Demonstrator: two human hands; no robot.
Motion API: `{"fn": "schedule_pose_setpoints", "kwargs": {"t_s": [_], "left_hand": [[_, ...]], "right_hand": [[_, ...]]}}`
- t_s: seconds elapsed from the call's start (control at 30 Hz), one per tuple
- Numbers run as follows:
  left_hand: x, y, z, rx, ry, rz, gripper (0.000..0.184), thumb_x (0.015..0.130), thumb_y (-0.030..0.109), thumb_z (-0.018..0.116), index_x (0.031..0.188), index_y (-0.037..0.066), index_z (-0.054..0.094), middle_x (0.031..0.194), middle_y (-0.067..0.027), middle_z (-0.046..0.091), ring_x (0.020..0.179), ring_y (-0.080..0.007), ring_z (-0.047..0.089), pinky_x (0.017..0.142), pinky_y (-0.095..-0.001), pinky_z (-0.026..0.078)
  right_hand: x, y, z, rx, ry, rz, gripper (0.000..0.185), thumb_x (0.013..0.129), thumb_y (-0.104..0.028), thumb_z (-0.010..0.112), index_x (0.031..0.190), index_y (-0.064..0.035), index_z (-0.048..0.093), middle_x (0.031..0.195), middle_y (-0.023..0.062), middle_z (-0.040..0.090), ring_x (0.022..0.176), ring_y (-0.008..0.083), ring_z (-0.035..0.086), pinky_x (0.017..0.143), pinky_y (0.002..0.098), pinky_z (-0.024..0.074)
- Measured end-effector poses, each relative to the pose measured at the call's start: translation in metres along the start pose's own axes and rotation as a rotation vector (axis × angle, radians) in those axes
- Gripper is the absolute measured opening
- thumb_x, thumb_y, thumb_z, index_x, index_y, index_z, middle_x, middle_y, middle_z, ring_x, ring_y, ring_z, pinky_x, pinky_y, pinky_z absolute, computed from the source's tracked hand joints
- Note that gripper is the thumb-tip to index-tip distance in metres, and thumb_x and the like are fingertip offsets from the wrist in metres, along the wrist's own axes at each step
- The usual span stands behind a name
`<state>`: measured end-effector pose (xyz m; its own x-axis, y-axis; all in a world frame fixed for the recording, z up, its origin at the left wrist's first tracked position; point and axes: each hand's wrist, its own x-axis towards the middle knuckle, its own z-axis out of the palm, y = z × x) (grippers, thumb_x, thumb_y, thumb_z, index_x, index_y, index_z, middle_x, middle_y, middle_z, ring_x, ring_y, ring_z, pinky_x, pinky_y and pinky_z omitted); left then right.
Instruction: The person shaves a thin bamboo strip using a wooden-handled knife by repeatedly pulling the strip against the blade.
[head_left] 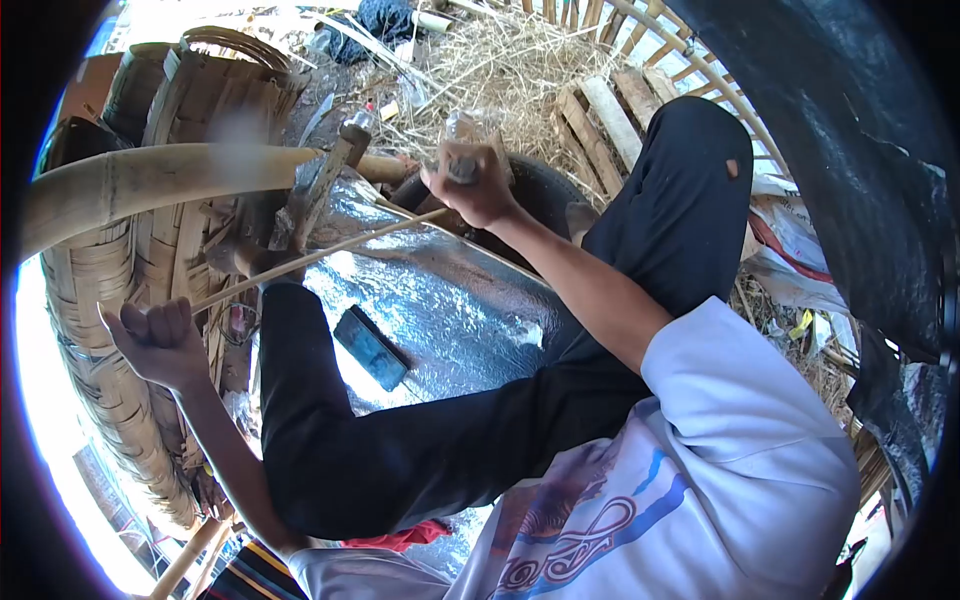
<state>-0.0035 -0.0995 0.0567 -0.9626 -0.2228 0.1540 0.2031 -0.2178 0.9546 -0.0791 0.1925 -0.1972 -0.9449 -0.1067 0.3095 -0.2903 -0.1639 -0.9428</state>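
My left hand [160, 340] is a closed fist around the near end of a thin bamboo strip [330, 252]. The strip slants up and right across my lap area to my right hand [478, 188]. That hand is wrapped around a stubby handle whose round butt end [463, 171] faces up. What the handle belongs to is hidden beneath the fist. Just below the right hand, the strip's far end passes at the handle; whether the fingers also hold it I cannot tell. A dark round basin-like thing [540, 185] lies behind that hand.
A thick bamboo pole [170, 180] juts in from the left above woven bamboo baskets [100, 290]. A phone [371, 347] lies on the shiny dark sheet [470, 310] between my legs. Wooden slats [605, 125] and straw [510, 65] are beyond; a dark tarp [850, 150] hangs right.
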Motion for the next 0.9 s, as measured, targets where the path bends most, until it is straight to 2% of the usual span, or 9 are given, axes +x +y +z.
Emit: {"fn": "schedule_pose_setpoints", "kwargs": {"t_s": [0.07, 0.13, 0.27, 0.4, 0.43, 0.47, 0.53, 0.7, 0.9], "left_hand": [[0.006, 0.002, 0.0, -0.012, -0.024, 0.011, 0.046, 0.097, 0.037, 0.031, 0.059, 0.017, 0.019, 0.043, 0.0037, 0.009, 0.042, -0.0088, 0.004, 0.043, -0.0272, 0.013], [0.0, 0.001, 0.002, -0.001, -0.016, 0.01, 0.045, 0.097, 0.037, 0.031, 0.059, 0.017, 0.02, 0.043, 0.0036, 0.009, 0.042, -0.0088, 0.004, 0.044, -0.0272, 0.013], [0.005, 0.0, 0.003, 0.039, 0.117, 0.021, 0.045, 0.097, 0.037, 0.031, 0.059, 0.017, 0.02, 0.043, 0.0036, 0.01, 0.042, -0.0089, 0.004, 0.044, -0.0272, 0.013], [0.003, -0.003, 0.009, 0.047, 0.115, 0.022, 0.045, 0.097, 0.037, 0.032, 0.058, 0.017, 0.02, 0.044, 0.0039, 0.01, 0.042, -0.0091, 0.003, 0.043, -0.0273, 0.012], [-0.002, -0.001, 0.013, 0.073, 0.176, 0.019, 0.045, 0.097, 0.037, 0.031, 0.058, 0.017, 0.02, 0.044, 0.004, 0.01, 0.041, -0.0092, 0.003, 0.043, -0.0274, 0.012], [-0.002, 0.0, 0.009, 0.072, 0.174, 0.03, 0.045, 0.097, 0.037, 0.031, 0.058, 0.017, 0.02, 0.044, 0.004, 0.01, 0.041, -0.0092, 0.003, 0.043, -0.0274, 0.012], [0.001, -0.001, 0.004, 0.014, 0.057, 0.037, 0.045, 0.097, 0.036, 0.031, 0.058, 0.017, 0.02, 0.044, 0.0041, 0.009, 0.041, -0.0091, 0.003, 0.042, -0.0275, 0.012], [0.003, -0.003, 0.009, 0.047, 0.115, 0.026, 0.045, 0.097, 0.036, 0.031, 0.058, 0.017, 0.02, 0.044, 0.0041, 0.01, 0.041, -0.0089, 0.004, 0.042, -0.0274, 0.011], [-0.002, -0.001, 0.004, 0.005, 0.036, 0.011, 0.045, 0.097, 0.037, 0.032, 0.058, 0.017, 0.02, 0.043, 0.0044, 0.01, 0.041, -0.0088, 0.004, 0.043, -0.0271, 0.013]], "right_hand": [[0.006, -0.018, -0.006, 0.046, -0.003, 0.036, 0.026, 0.074, -0.015, 0.065, 0.056, -0.0088, 0.049, 0.048, -0.0016, 0.049, 0.041, 0.0049, 0.041, 0.037, 0.0244, 0.0295], [0.009, -0.038, -0.005, 0.469, 0.022, 0.247, 0.024, 0.076, -0.01, 0.063, 0.057, -0.0081, 0.049, 0.047, -0.0017, 0.048, 0.039, 0.0053, 0.043, 0.036, 0.0229, 0.0302], [0.018, -0.028, -0.008, 0.611, 0.056, 0.233, 0.024, 0.08, -0.005, 0.059, 0.058, -0.0065, 0.049, 0.046, 0.0, 0.047, 0.038, 0.0059, 0.044, 0.035, 0.0228, 0.0309], [0.018, -0.056, -0.005, 0.642, 0.049, 0.202, 0.027, 0.081, -0.004, 0.057, 0.056, -0.0077, 0.047, 0.045, 0.0007, 0.047, 0.037, 0.0056, 0.042, 0.036, 0.0232, 0.0309], [0.013, -0.047, 0.0, 0.505, 0.002, 0.227, 0.029, 0.078, -0.011, 0.06, 0.054, -0.0089, 0.046, 0.044, -0.0007, 0.045, 0.038, 0.006, 0.04, 0.037, 0.0254, 0.0311], [0.005, -0.023, 0.003, 0.035, -0.023, 0.173, 0.029, 0.074, -0.019, 0.064, 0.052, -0.0102, 0.047, 0.044, -0.0019, 0.044, 0.038, 0.0064, 0.039, 0.037, 0.0279, 0.0306], [0.008, -0.02, 0.001, -0.043, -0.071, -0.033, 0.032, 0.069, -0.025, 0.067, 0.05, -0.0119, 0.045, 0.045, -0.0029, 0.044, 0.039, 0.0068, 0.038, 0.037, 0.0292, 0.0294], [0.007, -0.031, -0.002, 0.544, 0.005, 0.235, 0.03, 0.081, -0.004, 0.058, 0.056, -0.0087, 0.042, 0.046, 0.0001, 0.047, 0.037, 0.0053, 0.042, 0.034, 0.0225, 0.0306], [0.01, -0.028, -0.001, 0.318, -0.042, 0.17, 0.029, 0.076, -0.008, 0.062, 0.054, -0.0095, 0.042, 0.046, 0.0008, 0.047, 0.037, 0.0063, 0.042, 0.035, 0.0249, 0.0323]]}}
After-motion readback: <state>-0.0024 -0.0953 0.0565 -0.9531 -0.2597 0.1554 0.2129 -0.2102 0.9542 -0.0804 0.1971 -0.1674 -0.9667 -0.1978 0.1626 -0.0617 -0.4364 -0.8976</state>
